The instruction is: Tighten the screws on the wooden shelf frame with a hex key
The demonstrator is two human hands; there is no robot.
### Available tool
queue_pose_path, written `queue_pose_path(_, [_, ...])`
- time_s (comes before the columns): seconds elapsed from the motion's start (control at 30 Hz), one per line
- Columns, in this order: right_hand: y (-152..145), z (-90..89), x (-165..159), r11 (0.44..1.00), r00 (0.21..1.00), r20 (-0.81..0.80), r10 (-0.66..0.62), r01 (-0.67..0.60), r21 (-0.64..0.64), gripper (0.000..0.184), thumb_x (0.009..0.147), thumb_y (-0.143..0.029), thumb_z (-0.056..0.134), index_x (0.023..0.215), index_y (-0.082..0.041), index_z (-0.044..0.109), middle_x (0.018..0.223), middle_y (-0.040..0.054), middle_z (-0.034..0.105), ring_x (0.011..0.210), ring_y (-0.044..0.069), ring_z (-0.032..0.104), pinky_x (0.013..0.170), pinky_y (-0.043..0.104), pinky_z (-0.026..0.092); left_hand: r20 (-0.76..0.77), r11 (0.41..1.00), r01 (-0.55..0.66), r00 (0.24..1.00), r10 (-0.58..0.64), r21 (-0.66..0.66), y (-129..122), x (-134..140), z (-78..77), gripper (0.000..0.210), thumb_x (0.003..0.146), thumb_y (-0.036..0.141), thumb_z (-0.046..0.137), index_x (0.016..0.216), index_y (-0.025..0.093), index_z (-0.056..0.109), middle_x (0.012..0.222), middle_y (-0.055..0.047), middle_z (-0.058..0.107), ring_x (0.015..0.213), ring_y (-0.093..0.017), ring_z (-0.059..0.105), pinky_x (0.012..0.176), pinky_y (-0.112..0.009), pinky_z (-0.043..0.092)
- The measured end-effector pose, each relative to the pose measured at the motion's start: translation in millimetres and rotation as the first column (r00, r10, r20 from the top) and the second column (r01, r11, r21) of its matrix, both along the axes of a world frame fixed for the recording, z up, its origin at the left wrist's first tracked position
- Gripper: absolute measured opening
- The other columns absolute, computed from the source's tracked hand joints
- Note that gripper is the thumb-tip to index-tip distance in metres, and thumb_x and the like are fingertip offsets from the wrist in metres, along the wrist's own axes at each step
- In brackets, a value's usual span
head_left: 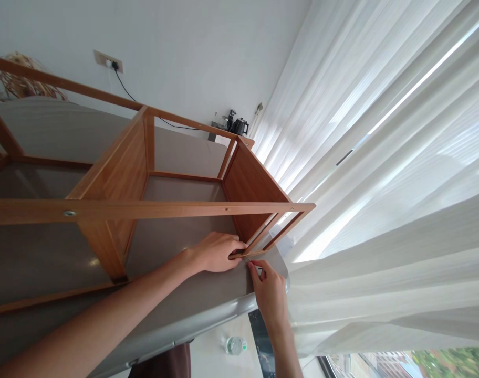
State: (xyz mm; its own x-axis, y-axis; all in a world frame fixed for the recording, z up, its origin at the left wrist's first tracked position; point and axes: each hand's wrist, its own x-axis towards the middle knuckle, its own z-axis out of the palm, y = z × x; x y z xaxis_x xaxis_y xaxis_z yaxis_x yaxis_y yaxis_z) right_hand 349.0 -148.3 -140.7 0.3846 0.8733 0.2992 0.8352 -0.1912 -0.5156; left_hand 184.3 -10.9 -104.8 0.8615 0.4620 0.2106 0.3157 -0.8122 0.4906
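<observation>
One wooden rack (184, 211), lying across a grey table (176, 307), its near corner by the table's rounded end. Two wide panels clearly visible in it: one mid-rack (123, 181), one near the right end (255, 178). Three metal fasteners on the long front rail: one at left (69, 213), two smaller ones further right.

Two hands, both at the lower right corner of the rack. Left hand (216, 252): one, fingers closed round the end of the low rail. Right hand (270, 289): one, just beside it, thumb and forefinger together on a thin piece (260, 269) at the rail's outer side; too small to tell what it is.

Below the table edge: one clear bottle (235, 345), green cap, on a pale surface, plus one patch of brown cloth (164, 362).

Behind: one white wall (176, 47), one outlet plate (100, 56) with two plugs, one white, one black (115, 65); one black cable (125, 89) runs from the black one. One dark kettle (238, 126) past the rack's far corner. One tangled straw-coloured bundle (21, 76), upper left. White curtains (381, 157) fill the right side; number of panels, cannot tell.
</observation>
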Motion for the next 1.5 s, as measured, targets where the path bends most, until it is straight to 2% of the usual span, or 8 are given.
queue_pose_path(0.17, [0,2.6,1,0.999,1.0,-0.021,0.002,-0.003,-0.048,0.037,0.096,-0.051,0.05,0.087,-0.023,0.072,0.049,-0.0046,0.045,0.045,0.013,0.04,0.05,0.027,0.027,-0.017,0.995,-0.018,1.0,0.02,0.103,-4,5,-5.9,0.024,0.088,0.033,0.053,0.106,0.026,0.067,0.099,-0.004,0.072,0.091,-0.026,0.069,0.072,-0.032,0.048])
queue_pose_path(0.53, [4,7.8,1,0.999,1.0,-0.011,-0.01,0.009,-0.037,0.036,0.093,-0.052,0.054,0.083,-0.022,0.072,0.046,-0.0065,0.038,0.042,0.012,0.037,0.048,0.026,0.027,-0.023,0.989,-0.018,1.0,0.021,0.15,-6,8,-11.0,0.029,0.089,0.033,0.053,0.113,0.022,0.063,0.109,-0.008,0.07,0.091,-0.028,0.07,0.073,-0.037,0.052])
queue_pose_path(0.9, [15,6.0,-5,0.997,0.998,0.034,-0.058,0.059,-0.049,0.036,0.093,-0.051,0.052,0.086,-0.024,0.074,0.048,-0.0034,0.048,0.044,0.014,0.043,0.049,0.027,0.029,0.015,0.993,-0.019,1.0,0.017,0.12,-5,4,-12.3,0.029,0.091,0.034,0.052,0.117,0.026,0.063,0.112,-0.005,0.067,0.093,-0.025,0.07,0.077,-0.034,0.052])
queue_pose_path(1.07, [17,4.0,-6,0.996,0.996,0.051,-0.078,0.08,-0.037,0.04,0.091,-0.055,0.051,0.084,-0.023,0.073,0.046,-0.0044,0.043,0.041,0.015,0.042,0.047,0.027,0.029,0.001,0.991,-0.022,1.0,0.022,0.13,-5,5,-10.5,0.026,0.089,0.032,0.055,0.113,0.024,0.063,0.109,-0.005,0.066,0.089,-0.025,0.07,0.074,-0.035,0.052])
queue_pose_path(1.2, [16,1.0,0,0.997,0.998,0.026,-0.06,0.061,-0.04,0.041,0.089,-0.058,0.054,0.085,-0.022,0.074,0.046,-0.0052,0.041,0.041,0.014,0.043,0.047,0.026,0.032,-0.019,0.991,-0.025,0.999,0.028,0.129,-5,6,-9.5,0.032,0.088,0.033,0.055,0.118,0.023,0.063,0.113,-0.008,0.065,0.091,-0.025,0.069,0.076,-0.035,0.053])
queue_pose_path(1.33, [15,2.4,5,0.996,0.999,-0.029,-0.027,0.024,-0.083,0.042,0.088,-0.058,0.055,0.09,-0.021,0.076,0.046,-0.0051,0.041,0.041,0.014,0.043,0.045,0.026,0.033,-0.004,0.991,-0.033,0.999,0.034,0.127,-5,6,-11.2,0.033,0.088,0.032,0.056,0.119,0.024,0.063,0.114,-0.007,0.066,0.092,-0.024,0.069,0.078,-0.034,0.053])
queue_pose_path(1.5, [17,7.9,7,0.99,0.997,-0.058,-0.046,0.038,-0.135,0.044,0.085,-0.06,0.055,0.087,-0.022,0.077,0.046,-0.0046,0.04,0.042,0.014,0.042,0.045,0.026,0.033,0.05,0.992,-0.029,0.998,0.023,0.12,-3,6,-14.8,0.032,0.086,0.03,0.057,0.116,0.023,0.064,0.112,-0.006,0.068,0.097,-0.026,0.069,0.081,-0.035,0.053])
